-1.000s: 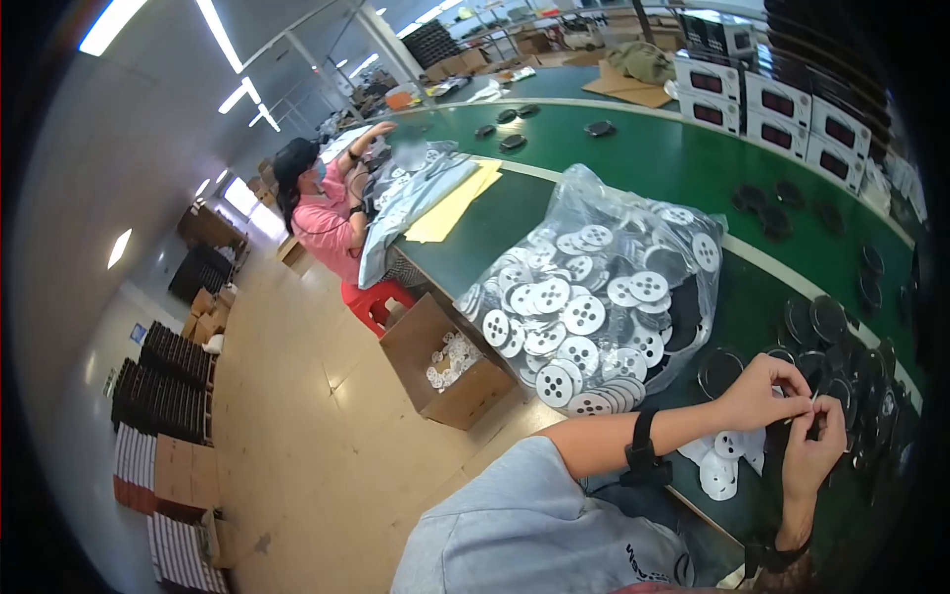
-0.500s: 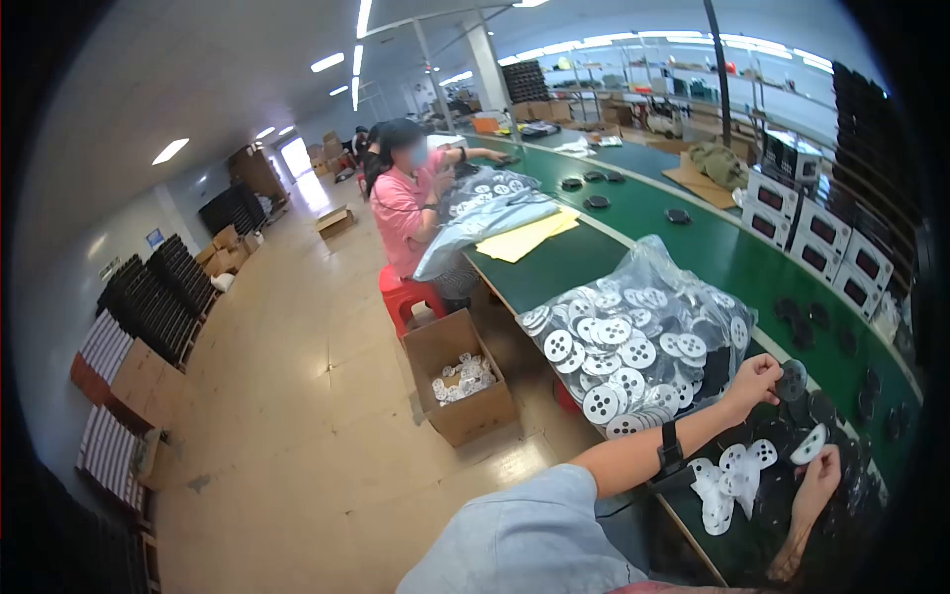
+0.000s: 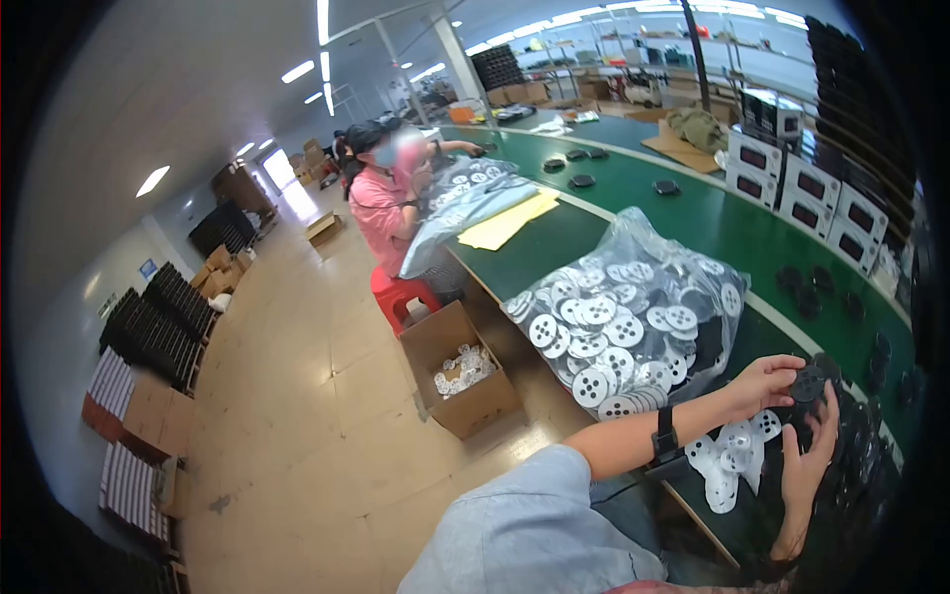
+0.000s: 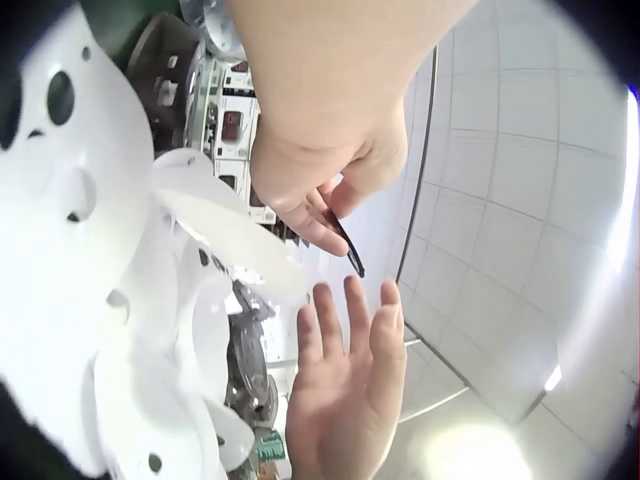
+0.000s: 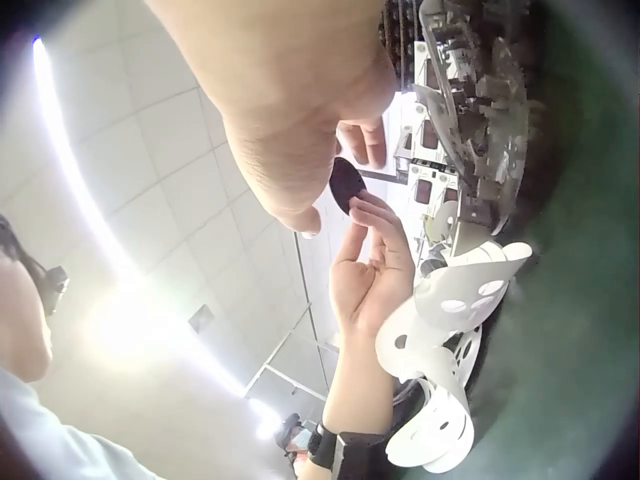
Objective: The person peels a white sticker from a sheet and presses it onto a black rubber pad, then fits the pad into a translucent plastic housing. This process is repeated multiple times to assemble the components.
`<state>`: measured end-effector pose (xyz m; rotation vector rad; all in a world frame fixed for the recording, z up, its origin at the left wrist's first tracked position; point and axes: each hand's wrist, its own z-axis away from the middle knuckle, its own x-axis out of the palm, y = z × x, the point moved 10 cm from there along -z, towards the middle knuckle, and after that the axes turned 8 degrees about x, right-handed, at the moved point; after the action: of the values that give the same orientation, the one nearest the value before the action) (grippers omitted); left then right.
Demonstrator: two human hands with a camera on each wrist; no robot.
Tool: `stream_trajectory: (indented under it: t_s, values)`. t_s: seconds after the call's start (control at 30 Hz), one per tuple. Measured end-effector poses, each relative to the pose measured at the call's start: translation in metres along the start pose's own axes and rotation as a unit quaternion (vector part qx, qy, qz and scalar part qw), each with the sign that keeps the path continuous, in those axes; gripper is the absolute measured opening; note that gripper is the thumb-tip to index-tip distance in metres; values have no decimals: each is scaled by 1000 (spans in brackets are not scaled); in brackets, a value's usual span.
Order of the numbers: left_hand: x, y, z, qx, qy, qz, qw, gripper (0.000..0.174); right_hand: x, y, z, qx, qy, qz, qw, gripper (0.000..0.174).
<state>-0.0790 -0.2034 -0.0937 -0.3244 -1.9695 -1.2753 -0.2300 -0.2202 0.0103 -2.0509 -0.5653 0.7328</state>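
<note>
My left hand (image 3: pixel 760 388) pinches a round black disc (image 3: pixel 808 384) by its edge, with dark holes faintly showing in its face. In the left wrist view the disc (image 4: pixel 346 246) is seen almost edge-on between thumb and fingers of that hand (image 4: pixel 335 165). Close beside the disc, my right hand (image 3: pixel 811 450) has its fingers spread and straight, palm turned toward the disc. The right wrist view shows the disc (image 5: pixel 346 185) near the right thumb. Curled white sheets with round holes (image 3: pixel 727 460) lie on the table between my forearms.
A clear plastic bag (image 3: pixel 633 238) full of white holed discs lies left of my hands. Several black round parts (image 3: pixel 861 445) are heaped to the right. Boxes (image 3: pixel 752 163) stand beyond the green belt (image 3: pixel 643 198). A cardboard box (image 3: pixel 475 401) sits on the floor; another person works further along.
The white disc held in my right hand half a second ago is gone from it, and its fingers have straightened. My hands have come together around the black disc in the left.
</note>
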Motion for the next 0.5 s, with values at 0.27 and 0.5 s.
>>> stream_trajectory:
  t_s: [0.27,0.5]
  values:
    - [41,-35,30,-119,-39,0,992,32,-6,-5,1,-100,47,133,985,53]
    - [47,-27,34,-181,-110,-127,969,36,-17,22,-13,-6,-29,-73,997,53]
